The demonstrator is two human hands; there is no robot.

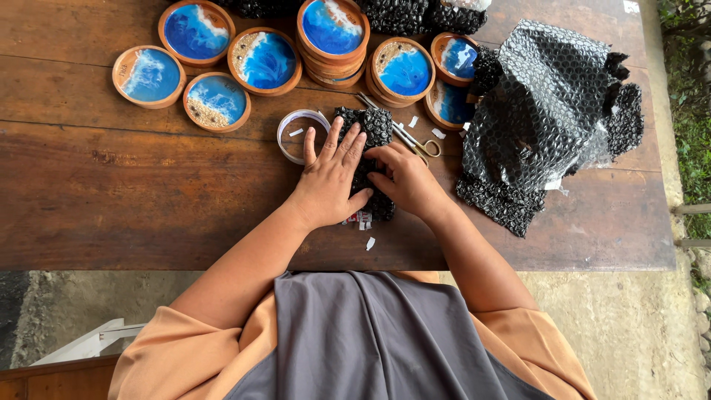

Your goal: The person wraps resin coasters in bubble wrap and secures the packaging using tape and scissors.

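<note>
A view from above, looking down on a person's two bare hands at work on a dark wooden bench (pixel 111 200). The left hand (pixel 329 178) lies flat with fingers spread, pressing down on a small bundle wrapped in black bubble wrap (pixel 372 130) at the middle of the bench. It grips nothing; the palm simply holds the bundle down. The right hand (pixel 404 178) rests on the bundle's right side, fingers curled and pinching the wrap's edge, as if folding it over.

All places below are given relative to the bundle. Just to its left, touching or nearly so, lies a roll of clear tape (pixel 300 133). Just to its right, scissors (pixel 415 141) lie on the bench, partly hidden by the right hand. Small white scraps are scattered around it. Beyond it, at the far edge of the bench, sit round wooden coasters (pixel 215 100) with blue and white resin tops, some single, some stacked. Far to its right is a loose heap of black bubble wrap (pixel 544 118).

The step in hand appears to be closing the wrap around one item. The next move probably calls for keeping the fold pinned with one hand while the other reaches the tape to seal it.
</note>
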